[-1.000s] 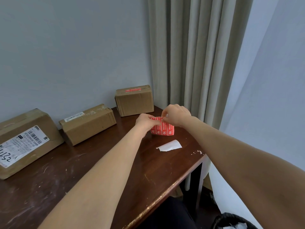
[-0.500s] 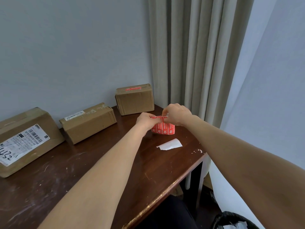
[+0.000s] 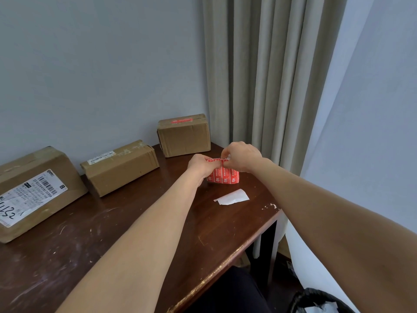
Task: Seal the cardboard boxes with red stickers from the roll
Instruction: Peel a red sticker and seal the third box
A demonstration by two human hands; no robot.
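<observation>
Pinched the loose strip (image 3: 216,160) of red stickers between left hand (image 3: 201,165) and right hand (image 3: 242,156), both clenched on its top edge. Left the sticker roll (image 3: 225,176) standing on the surface (image 3: 135,233) directly beneath them.

Had lifted the strip slightly higher off the roll than a second before and tightened it between the hands. Judged this a peel under way, with the next seal nearly free.

Found the far box (image 3: 184,138) beyond the hands already bearing a red sticker (image 3: 181,120). Saw no red on the middle box (image 3: 121,168) or the large labelled box (image 3: 38,190), further left of the left hand, so took both as unsealed. Noted a white backing slip (image 3: 232,197) just nearer than the hands.

Could not see the fingertips behind the knuckles, nor tell whether a sticker had parted from its liner. Found the large box cut off at the frame edge.
</observation>
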